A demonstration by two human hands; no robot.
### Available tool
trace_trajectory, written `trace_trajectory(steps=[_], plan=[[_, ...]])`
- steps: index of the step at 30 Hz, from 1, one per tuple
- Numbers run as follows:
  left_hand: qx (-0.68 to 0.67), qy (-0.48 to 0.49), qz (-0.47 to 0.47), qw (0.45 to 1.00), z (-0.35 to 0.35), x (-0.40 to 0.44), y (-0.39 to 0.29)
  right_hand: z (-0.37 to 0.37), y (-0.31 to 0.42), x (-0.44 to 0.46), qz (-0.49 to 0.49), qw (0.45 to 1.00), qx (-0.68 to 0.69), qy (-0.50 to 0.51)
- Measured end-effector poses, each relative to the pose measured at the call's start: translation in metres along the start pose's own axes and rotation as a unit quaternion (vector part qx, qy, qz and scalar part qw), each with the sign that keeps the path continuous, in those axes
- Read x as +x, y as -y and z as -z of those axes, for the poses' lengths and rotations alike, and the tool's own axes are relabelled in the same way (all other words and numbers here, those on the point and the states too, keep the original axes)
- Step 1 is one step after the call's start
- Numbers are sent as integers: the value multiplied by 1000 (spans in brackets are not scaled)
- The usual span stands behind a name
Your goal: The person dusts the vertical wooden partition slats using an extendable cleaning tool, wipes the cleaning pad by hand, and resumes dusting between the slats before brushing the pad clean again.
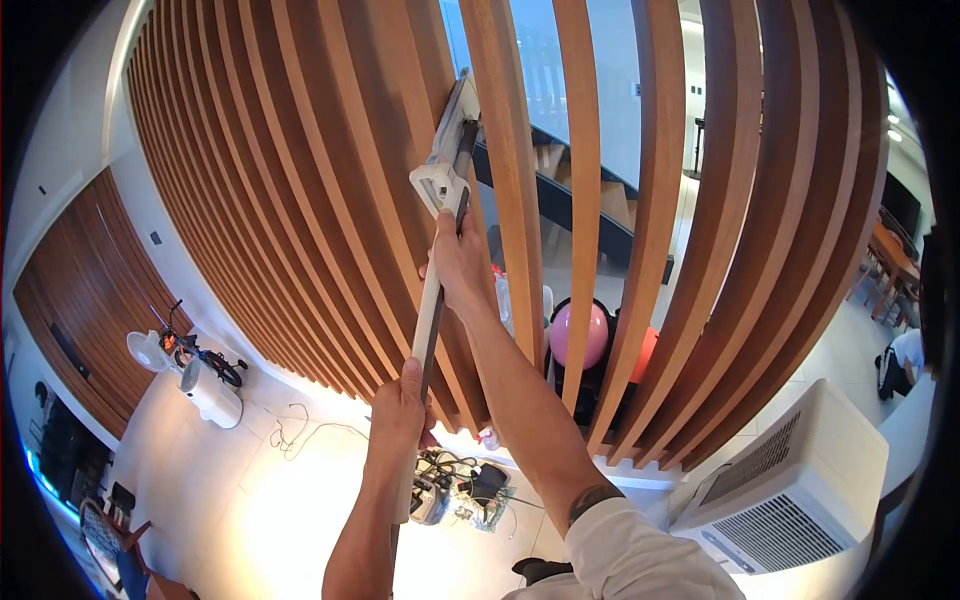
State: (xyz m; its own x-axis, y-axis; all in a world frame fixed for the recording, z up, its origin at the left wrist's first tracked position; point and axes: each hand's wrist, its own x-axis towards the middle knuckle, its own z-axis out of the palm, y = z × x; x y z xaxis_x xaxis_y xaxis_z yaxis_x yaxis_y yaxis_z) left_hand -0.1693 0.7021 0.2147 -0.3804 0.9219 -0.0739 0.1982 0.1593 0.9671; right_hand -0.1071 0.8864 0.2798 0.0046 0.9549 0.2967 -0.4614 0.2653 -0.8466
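Note:
A long-handled flat mop is held up slantwise against a wall of vertical wooden slats. Its pale, narrow head lies along the side of one slat, beside a gap. My right hand is closed round the upper handle, just below the white joint of the head. Lower down, my left hand grips the same handle, thumb on top. The handle's lower end runs down beside my left forearm.
A white portable air unit stands at right. On the floor lie tangled cables and a bag. Behind the slats are a pink ball and stairs. A white cylindrical appliance and small bike stand left. A person is far right.

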Motion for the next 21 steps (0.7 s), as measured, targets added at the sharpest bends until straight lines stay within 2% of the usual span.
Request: trace_trajectory(steps=[6,13,16,17,19,21], plan=[[65,1,20,998,20,-1,0,-11,1,-16,-20,998,-26,-47],[89,-20,7,996,15,17,16,-15,-16,3,26,998,-17,-51],[56,-19,11,998,7,17,26,-1,-29,-7,-47,996,-50,-53],[51,-5,34,998,6,17,26,0,-35,-4,-29,998,-35,-42],[38,-6,20,999,7,17,40,-2,-51,-3,16,998,-26,-52],[26,-11,20,999,9,19,46,-6,-59,-5,12,997,-27,-65]])
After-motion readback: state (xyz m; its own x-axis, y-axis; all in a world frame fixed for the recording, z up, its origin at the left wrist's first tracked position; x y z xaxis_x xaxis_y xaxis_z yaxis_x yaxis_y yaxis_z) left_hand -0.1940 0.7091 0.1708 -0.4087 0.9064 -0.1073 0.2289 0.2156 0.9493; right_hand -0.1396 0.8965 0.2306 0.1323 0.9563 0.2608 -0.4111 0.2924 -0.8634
